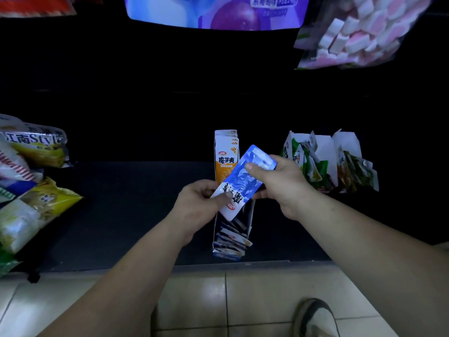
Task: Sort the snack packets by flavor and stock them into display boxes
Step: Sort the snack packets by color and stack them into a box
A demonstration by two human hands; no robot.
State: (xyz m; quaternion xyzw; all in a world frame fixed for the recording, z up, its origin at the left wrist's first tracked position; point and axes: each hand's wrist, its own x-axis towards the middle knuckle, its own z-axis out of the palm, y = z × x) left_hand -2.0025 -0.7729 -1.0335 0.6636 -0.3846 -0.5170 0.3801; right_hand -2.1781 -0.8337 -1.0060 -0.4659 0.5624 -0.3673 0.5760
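Both hands hold one blue and white snack packet (243,182) tilted above a narrow display box (232,239) on the dark shelf. My left hand (199,203) pinches its lower white end with thumb on top. My right hand (279,183) grips its upper blue end. The box holds several blue and white packets stacked on edge at its near end and several orange and white packets (226,158) standing upright at its far end. To the right, white display boxes (325,152) hold green and white packets (311,166).
Large snack bags (31,186) are piled at the left of the dark shelf (136,215). A bag of pink and white marshmallows (352,35) and a purple bag (218,10) hang overhead. Tiled floor (201,300) and a shoe (315,317) lie below the shelf edge.
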